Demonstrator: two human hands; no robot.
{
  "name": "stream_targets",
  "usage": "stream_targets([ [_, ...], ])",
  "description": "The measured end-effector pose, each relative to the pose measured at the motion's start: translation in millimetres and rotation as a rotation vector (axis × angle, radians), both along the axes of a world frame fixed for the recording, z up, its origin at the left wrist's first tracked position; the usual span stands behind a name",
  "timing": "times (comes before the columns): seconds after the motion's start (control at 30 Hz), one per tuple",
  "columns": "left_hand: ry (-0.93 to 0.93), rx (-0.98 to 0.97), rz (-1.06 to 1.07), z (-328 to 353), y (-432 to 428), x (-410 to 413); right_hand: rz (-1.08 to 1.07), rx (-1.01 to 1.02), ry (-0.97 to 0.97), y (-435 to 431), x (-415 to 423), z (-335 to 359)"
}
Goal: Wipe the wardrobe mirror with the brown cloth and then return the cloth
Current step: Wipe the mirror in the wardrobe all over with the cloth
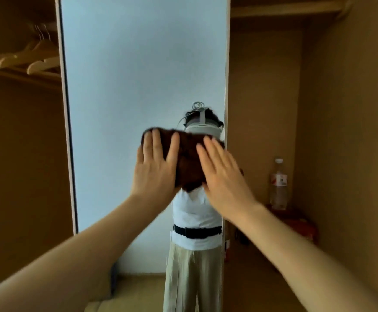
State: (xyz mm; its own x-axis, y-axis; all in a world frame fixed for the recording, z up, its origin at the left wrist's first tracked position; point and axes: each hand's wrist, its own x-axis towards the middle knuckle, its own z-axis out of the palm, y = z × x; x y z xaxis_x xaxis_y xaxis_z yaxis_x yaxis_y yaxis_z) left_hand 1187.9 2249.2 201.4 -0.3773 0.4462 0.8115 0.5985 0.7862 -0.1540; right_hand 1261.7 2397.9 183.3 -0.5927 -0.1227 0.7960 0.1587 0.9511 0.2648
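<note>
The mirror (127, 64) is a tall, narrow panel standing upright in a thin pale frame, its glass showing mostly a flat light blue-grey. The cloth (189, 158) is dark brown and fuzzy, bunched into a wide, uneven wad. It lies flat against the glass in the lower right part of the mirror, with its right end at the frame's right edge. The left hand (155, 167) presses its left part with straight, spread fingers. The right hand (224, 176) lies flat over its right part. The cloth's edges look slightly blurred.
</note>
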Motion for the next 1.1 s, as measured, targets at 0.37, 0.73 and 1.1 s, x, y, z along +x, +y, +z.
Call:
stream_targets([
  [0.37, 0.063, -0.078, 0.05, 16, -1, 1, -0.099, 0.241, -0.069, 21, 12, 32],
  [0.73, 0.112, -0.099, -0.024, 0, -7, 0, -0.056, 0.015, -0.055, 1, 2, -11],
  [1.1, 0.099, -0.093, 0.007, -13, -17, -8, -0.119, 0.219, -0.062, -7, 8, 8],
])
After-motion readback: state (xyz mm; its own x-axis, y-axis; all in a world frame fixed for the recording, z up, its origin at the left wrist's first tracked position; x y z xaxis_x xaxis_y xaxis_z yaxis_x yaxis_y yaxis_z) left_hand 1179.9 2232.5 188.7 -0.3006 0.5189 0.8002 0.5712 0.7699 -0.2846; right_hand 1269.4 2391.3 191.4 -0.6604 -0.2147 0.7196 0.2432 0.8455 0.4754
